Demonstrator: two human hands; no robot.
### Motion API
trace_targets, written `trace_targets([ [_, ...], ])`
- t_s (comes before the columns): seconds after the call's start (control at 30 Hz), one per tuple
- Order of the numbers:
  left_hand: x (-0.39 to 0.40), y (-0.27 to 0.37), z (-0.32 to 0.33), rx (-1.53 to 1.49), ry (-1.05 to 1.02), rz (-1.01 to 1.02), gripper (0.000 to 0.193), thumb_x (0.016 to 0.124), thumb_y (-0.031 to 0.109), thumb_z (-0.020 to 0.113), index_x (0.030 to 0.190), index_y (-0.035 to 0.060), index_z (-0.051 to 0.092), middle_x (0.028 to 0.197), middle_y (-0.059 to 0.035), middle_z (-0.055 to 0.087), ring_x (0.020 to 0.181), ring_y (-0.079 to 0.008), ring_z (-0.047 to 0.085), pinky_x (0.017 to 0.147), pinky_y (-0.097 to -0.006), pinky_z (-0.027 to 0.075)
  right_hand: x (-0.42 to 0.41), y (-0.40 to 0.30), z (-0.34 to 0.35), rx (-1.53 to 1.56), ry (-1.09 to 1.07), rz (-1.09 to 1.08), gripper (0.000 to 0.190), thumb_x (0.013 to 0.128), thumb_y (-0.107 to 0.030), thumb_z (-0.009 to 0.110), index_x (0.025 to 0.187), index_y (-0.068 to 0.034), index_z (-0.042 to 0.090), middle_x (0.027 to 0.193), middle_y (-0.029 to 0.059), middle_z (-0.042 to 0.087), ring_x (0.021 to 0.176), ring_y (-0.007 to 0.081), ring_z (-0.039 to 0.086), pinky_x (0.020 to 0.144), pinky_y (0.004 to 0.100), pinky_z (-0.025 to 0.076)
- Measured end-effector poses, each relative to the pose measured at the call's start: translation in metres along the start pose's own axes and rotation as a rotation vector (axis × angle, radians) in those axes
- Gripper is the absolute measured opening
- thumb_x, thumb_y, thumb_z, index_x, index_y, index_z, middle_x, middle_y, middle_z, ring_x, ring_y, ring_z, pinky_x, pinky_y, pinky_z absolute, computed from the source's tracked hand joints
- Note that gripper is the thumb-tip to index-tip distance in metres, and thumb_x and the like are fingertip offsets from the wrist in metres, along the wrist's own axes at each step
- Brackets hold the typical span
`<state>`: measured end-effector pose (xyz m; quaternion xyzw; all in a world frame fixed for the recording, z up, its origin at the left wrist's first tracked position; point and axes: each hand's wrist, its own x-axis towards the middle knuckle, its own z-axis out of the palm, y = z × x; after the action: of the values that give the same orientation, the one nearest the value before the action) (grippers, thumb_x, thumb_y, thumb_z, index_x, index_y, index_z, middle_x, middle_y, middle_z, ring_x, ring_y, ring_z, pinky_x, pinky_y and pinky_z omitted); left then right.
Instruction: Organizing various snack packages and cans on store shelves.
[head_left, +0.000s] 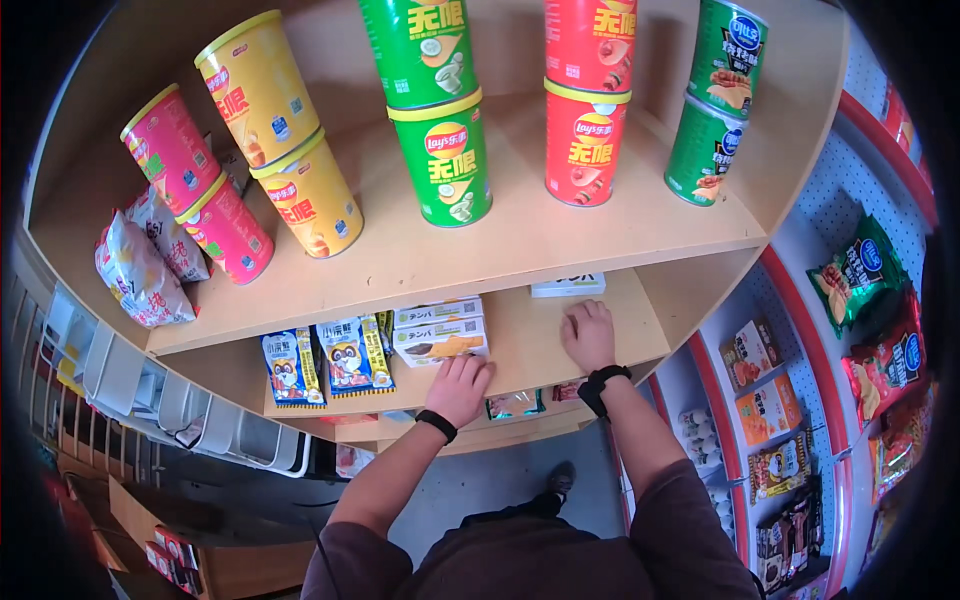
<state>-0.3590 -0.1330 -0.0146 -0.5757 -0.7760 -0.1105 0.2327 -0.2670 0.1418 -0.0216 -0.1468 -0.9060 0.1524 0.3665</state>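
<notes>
My left hand (460, 386) is at the front edge of the middle wooden shelf (525, 341), its fingers at the lower edge of a white and yellow snack box (441, 343). Whether it grips the box cannot be told. A similar box (450, 310) lies behind that one. My right hand (590, 335) rests over the right part of this shelf with its fingers bent, just in front of a white box (568, 286) partly hidden by the upper shelf. Blue and white snack bags (356, 358) stand left of the boxes.
On the upper shelf (465, 259) stand stacked chip canisters in pink, yellow, green (446, 169) and red, with snack bags (142, 274) at the left. A red-edged rack (814, 337) of snacks is on the right. White bins (180, 412) and an open cardboard box (255, 566) are lower left.
</notes>
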Motion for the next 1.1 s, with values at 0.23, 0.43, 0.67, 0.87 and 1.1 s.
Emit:
trace_targets([
  [0.23,0.0009,0.0016,-0.0039,-0.003,-0.017,-0.004,0.047,0.069,0.014,0.066,0.115,0.0108,0.058,0.109,-0.0083,0.055,0.103,-0.0275,0.053,0.091,-0.0412,0.044,0.0001,0.0,0.0006,0.0,0.016,-0.01,0.015,0.08,-0.014,0.063,0.093,-0.006,0.065,0.094,0.0118,0.06,0.095,0.0315,0.054,0.088,0.044,0.043],
  [0.43,0.002,0.0024,-0.007,0.005,-0.045,-0.006,0.042,0.074,0.014,0.063,0.115,0.0098,0.058,0.11,-0.0086,0.056,0.103,-0.0264,0.054,0.091,-0.0405,0.044,0.0001,-0.0004,-0.0001,0.005,0.026,-0.019,0.013,0.079,-0.013,0.063,0.091,-0.006,0.064,0.094,0.0121,0.059,0.094,0.0321,0.054,0.086,0.0442,0.043],
  [0.67,0.0031,0.0029,-0.0083,-0.004,-0.025,-0.001,0.041,0.074,0.014,0.062,0.114,0.0102,0.058,0.11,-0.0087,0.055,0.102,-0.0268,0.054,0.092,-0.0407,0.044,0.0008,0.0001,-0.0008,0.012,0.024,-0.018,0.012,0.079,-0.013,0.064,0.089,-0.005,0.064,0.092,0.0126,0.059,0.094,0.0327,0.054,0.086,0.0444,0.043],
  [0.87,0.0027,0.003,-0.0072,-0.004,-0.022,-0.007,0.039,0.074,0.014,0.062,0.113,0.0103,0.058,0.109,-0.0084,0.055,0.101,-0.0265,0.054,0.09,-0.0402,0.044,0.0011,-0.0017,-0.0018,0.024,0.045,-0.026,0.011,0.08,-0.013,0.064,0.088,-0.005,0.064,0.093,0.0125,0.059,0.094,0.0328,0.054,0.085,0.0447,0.043],
  [1.1,0.0037,0.0042,-0.0095,-0.006,-0.046,-0.014,0.042,0.074,0.015,0.063,0.115,0.0103,0.058,0.11,-0.0081,0.055,0.102,-0.0265,0.053,0.091,-0.0397,0.044,0.0011,-0.0002,-0.0019,0.014,0.0,0.0,0.011,0.08,-0.013,0.064,0.088,-0.005,0.064,0.095,0.0122,0.06,0.095,0.0325,0.054,0.087,0.0449,0.043],
])
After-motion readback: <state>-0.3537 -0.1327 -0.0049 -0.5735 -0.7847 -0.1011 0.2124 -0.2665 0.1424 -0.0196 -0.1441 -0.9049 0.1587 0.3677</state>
